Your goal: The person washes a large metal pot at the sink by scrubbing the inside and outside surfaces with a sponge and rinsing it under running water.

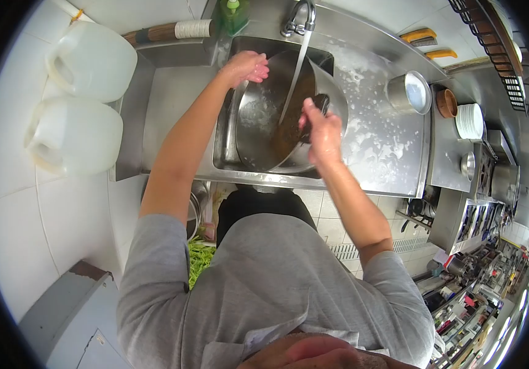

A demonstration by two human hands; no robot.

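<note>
A large round metal bowl (258, 117) sits tilted in the sink (224, 147), wet inside with a brownish patch. My left hand (249, 67) is at its upper left rim, with the fingers curled in against the edge. Over the bowl's right side, my right hand (324, 130) is closed around a dark scrubber-like object (321, 103), whose exact kind I cannot make out. A stream of water (296, 77) falls from the tap (298, 26) into the bowl.
Soapy foam covers the right drainboard (369, 141), where a metal pot (409, 92) stands. A green soap bottle (233, 17) and a string-wrapped bundle (169, 32) lie at the back left. Two plastic jugs (95, 61) stand left. White plates (469, 121) are stacked at right.
</note>
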